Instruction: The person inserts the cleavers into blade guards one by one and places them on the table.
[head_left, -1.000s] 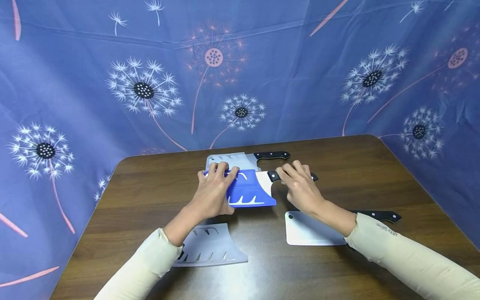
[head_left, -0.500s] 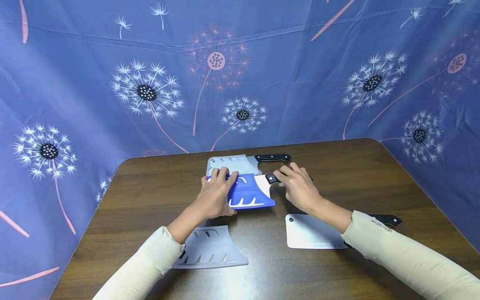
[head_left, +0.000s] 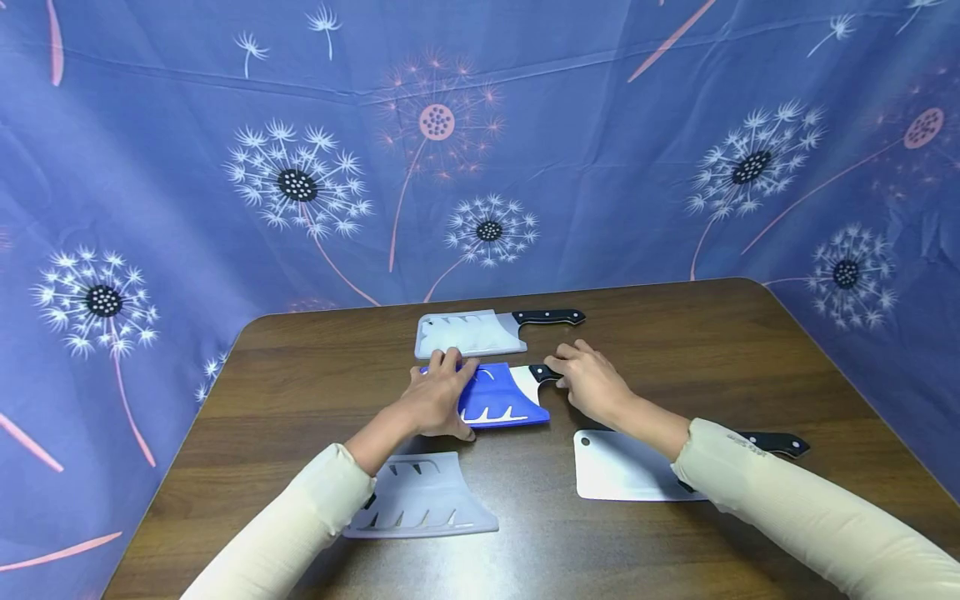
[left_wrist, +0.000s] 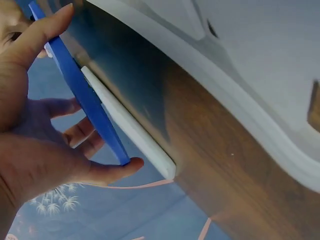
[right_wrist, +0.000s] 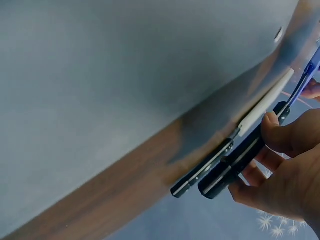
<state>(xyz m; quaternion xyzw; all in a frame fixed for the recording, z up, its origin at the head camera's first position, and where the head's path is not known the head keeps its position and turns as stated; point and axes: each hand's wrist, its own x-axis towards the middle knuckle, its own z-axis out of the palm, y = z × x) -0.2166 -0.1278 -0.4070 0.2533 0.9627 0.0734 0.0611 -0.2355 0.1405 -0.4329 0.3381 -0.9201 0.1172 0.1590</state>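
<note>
My left hand (head_left: 442, 400) spans a blue blade cover (head_left: 495, 398), gripping its edges between thumb and fingertips. The cover sheathes a cleaver, whose bare white heel (head_left: 525, 382) shows at its right end. My right hand (head_left: 596, 390) holds the cleaver's black handle (right_wrist: 245, 152), thumb on one side and fingers on the other. In the left wrist view the blue cover (left_wrist: 85, 90) is tilted edge-on, close over the table beside a second cleaver in a whitish cover (head_left: 465, 333), which lies just behind in the head view.
A loose pale grey blade cover (head_left: 423, 496) lies below my left wrist. Under my right forearm rests a bare cleaver (head_left: 622, 468) with a black handle (head_left: 783, 443). The brown wooden table (head_left: 315, 367) ends at a blue dandelion-print cloth (head_left: 585, 208).
Both hands have lowered the blue-covered cleaver toward the table and slightly toward me. More of the whitish-covered cleaver behind it now shows.
</note>
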